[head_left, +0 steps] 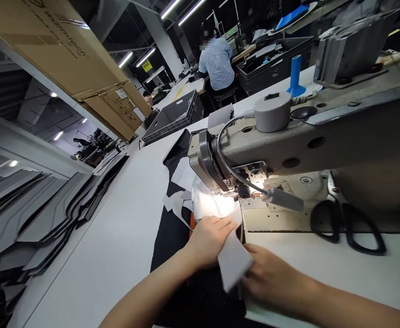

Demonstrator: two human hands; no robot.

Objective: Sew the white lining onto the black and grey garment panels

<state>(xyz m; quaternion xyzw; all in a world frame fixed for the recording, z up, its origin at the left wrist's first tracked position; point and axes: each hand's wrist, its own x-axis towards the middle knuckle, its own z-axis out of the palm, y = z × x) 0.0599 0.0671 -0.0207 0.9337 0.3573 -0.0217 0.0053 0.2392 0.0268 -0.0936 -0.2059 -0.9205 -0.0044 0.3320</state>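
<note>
Under the lit needle area of a sewing machine (213,155) lies a white fabric piece (207,200) on black fabric (166,237). My left hand (210,239) lies flat over the white piece, just in front of the needle, with its fingers stretched out. A light grey strip of material (233,262) sticks up between my hands. My right hand (271,275), slightly blurred, pinches the right edge of this strip; its fingertips are partly hidden. Curled white scraps (177,205) and a bit of orange show left of my left hand.
Black-handled scissors (343,218) lie on the machine bed at the right. A bendable lamp (284,198) reaches over the bed. Stacked grey panels (56,218) stand at the left, beneath cardboard boxes (63,54). Behind are a grey crate (172,118) and a seated person (217,64).
</note>
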